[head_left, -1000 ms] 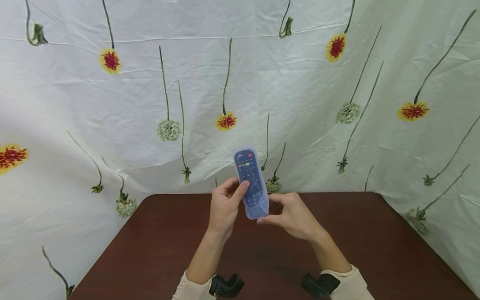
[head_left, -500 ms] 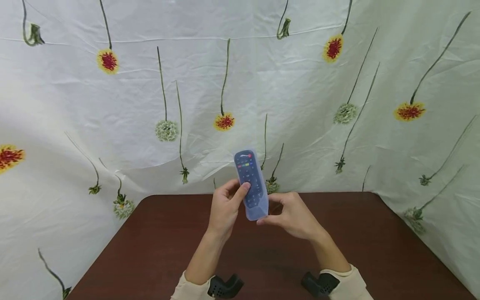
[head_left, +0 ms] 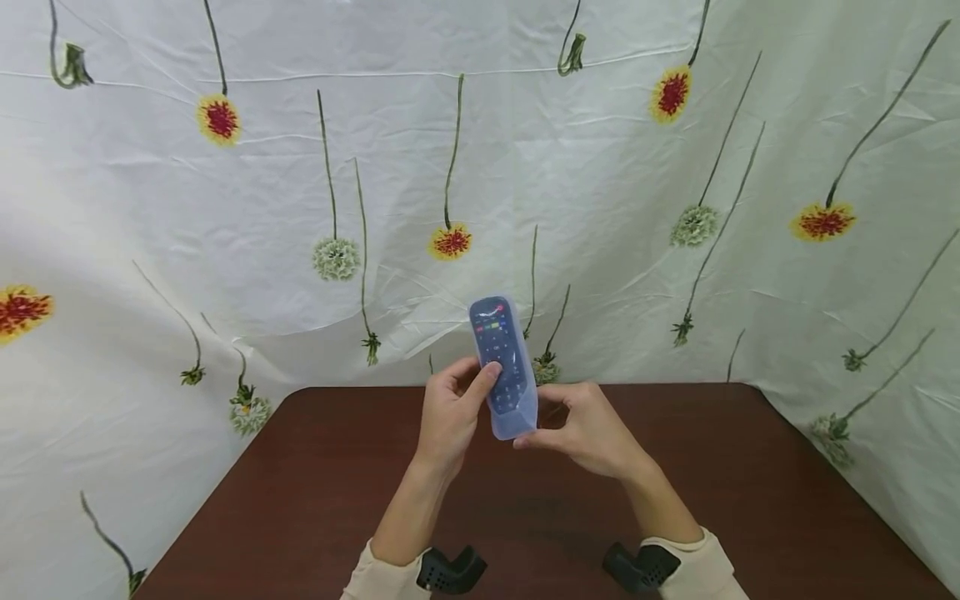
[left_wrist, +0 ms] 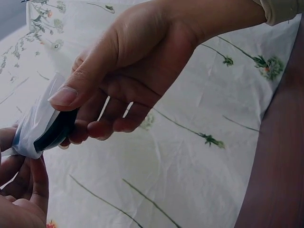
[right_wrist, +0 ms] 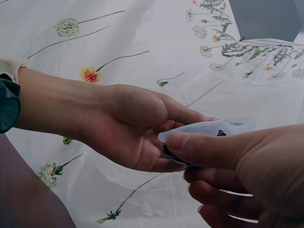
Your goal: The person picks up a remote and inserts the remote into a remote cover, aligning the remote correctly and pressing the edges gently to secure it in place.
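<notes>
In the head view a dark remote control (head_left: 495, 342), with small coloured buttons near its top, sits in a bluish translucent cover (head_left: 513, 427), held upright at a slight tilt above the table's far edge. The left hand (head_left: 444, 421) grips it from the left, thumb across the buttons and fingers hidden behind. At the cover's lower right corner the right hand (head_left: 588, 429) pinches, thumb at the bottom end. Seen by the left wrist camera, whitish cover (left_wrist: 40, 118) and dark remote lie between both hands. Up close in the right wrist view, the right thumb presses on the cover's end (right_wrist: 164, 137).
A dark reddish-brown table (head_left: 517, 533) lies under the forearms. Behind and around it hangs a white curtain (head_left: 390, 175) printed with upside-down flowers. Black wrist devices (head_left: 452, 572) sit at the cuffs of light sleeves.
</notes>
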### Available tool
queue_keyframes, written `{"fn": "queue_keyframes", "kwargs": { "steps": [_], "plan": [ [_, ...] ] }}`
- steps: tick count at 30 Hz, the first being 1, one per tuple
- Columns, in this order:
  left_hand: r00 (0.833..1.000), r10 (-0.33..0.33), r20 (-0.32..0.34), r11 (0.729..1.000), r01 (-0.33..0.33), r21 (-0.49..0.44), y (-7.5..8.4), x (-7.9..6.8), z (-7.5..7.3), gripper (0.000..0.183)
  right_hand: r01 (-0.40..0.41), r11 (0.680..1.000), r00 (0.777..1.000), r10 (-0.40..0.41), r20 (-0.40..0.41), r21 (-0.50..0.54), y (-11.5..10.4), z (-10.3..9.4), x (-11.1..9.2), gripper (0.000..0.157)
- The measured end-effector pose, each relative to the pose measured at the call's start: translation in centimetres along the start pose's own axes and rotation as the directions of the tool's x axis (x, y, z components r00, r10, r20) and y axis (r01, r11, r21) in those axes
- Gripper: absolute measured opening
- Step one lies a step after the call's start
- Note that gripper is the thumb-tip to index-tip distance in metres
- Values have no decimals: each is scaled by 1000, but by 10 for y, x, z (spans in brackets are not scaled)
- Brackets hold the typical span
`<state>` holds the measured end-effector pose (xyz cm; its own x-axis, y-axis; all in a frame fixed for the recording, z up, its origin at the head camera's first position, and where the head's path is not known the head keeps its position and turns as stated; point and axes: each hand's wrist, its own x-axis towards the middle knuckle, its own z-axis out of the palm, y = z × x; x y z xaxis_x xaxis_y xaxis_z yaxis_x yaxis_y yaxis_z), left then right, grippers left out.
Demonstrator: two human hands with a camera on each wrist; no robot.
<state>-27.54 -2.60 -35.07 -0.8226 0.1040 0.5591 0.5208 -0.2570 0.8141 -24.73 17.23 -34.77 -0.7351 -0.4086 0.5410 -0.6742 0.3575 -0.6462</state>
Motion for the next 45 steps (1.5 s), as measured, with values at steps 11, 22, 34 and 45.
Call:
{"fn": "queue_keyframes", "kwargs": {
  "steps": [11,22,34,45],
  "plan": [
    [998,64,-19,994,-62,93,1,-1,-4,22,-67,998,995,65,80,21,-1,-5,-1,59],
    [997,76,-12,989,-74,124,2,-1,-1,21,-93,989,996,92,15,113,-4,1,0,33],
    [996,84,-4,985,-82,151,-1,-2,-1,22,-80,994,997,81,-9,74,-4,-1,0,32],
    [929,370,-3,862,-342,375,-2,3,-13,22,-142,985,982,153,-109,98,-4,-4,-2,30]
  ]
}}
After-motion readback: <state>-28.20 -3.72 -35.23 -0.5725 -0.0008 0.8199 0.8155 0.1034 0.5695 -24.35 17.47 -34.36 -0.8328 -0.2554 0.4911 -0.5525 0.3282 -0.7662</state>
